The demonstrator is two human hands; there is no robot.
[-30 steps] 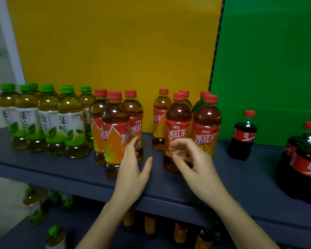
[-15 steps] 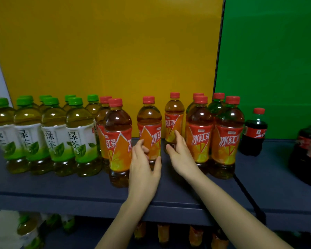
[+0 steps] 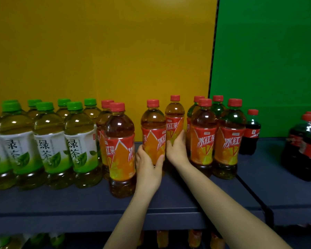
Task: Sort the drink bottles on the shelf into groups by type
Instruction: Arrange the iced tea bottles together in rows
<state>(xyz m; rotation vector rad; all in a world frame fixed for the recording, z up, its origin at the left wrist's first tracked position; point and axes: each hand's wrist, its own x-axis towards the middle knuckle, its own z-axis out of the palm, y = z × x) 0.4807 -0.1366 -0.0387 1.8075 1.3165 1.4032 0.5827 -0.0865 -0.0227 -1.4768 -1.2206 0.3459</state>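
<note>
Fingers of the left hand (image 3: 148, 169) curl round the orange label of a red-capped iced tea bottle (image 3: 152, 126), thumb on its right side and fingers on its left. The right hand (image 3: 176, 151) wraps the lower label of a second iced tea bottle (image 3: 174, 114) standing just behind and to the right. Half a second earlier the left fingers only touched their bottle and the right hand reached out flat. Both bottles stand upright on the dark shelf (image 3: 79, 203), amber liquid inside, amid other iced tea bottles (image 3: 203, 137). Green tea bottles (image 3: 50, 141) stand to the left, and cola bottles (image 3: 305, 146) far right.
</note>
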